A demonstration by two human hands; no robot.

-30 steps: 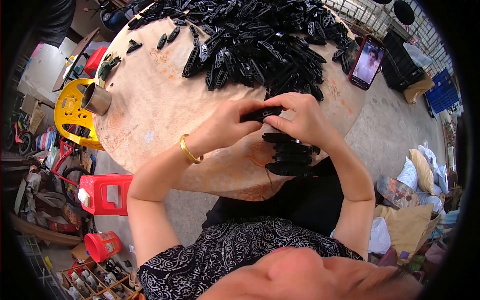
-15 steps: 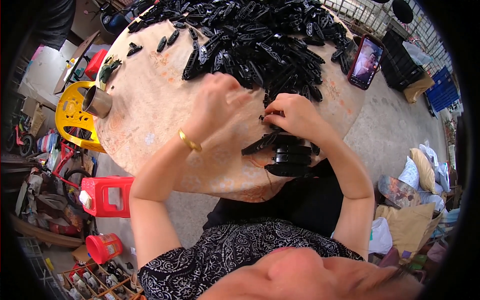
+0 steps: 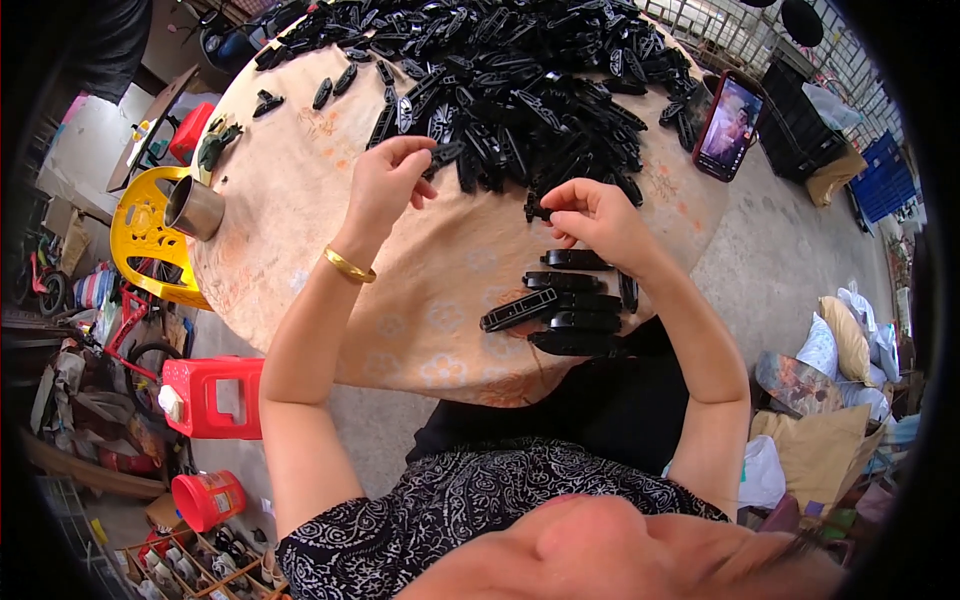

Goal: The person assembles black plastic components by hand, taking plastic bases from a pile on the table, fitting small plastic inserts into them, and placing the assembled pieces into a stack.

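Observation:
My left hand [image 3: 392, 182] is at the near edge of a large heap of black plastic parts [image 3: 520, 95]. Its thumb and fingers close on a slim black plastic piece [image 3: 447, 155] at the heap's border. To the right, my right hand [image 3: 590, 214] pinches a small black plastic part [image 3: 536, 208] just above the cloth. Below that hand lies a row of longer black plastic pieces [image 3: 583, 320], stacked side by side near the table edge. One black piece with a slotted face [image 3: 518, 310] slants out to their left.
The round table has a peach patterned cloth [image 3: 290, 240]. A phone [image 3: 728, 125] leans upright at its right side, and a metal cup [image 3: 195, 207] is at the left rim by a yellow chair [image 3: 150, 225]. A red plastic stool [image 3: 212, 395] stands left of me.
My left hand has moved left and slightly up, onto a piece at the heap. My right hand has shifted slightly up and right, uncovering the upper pieces of the row.

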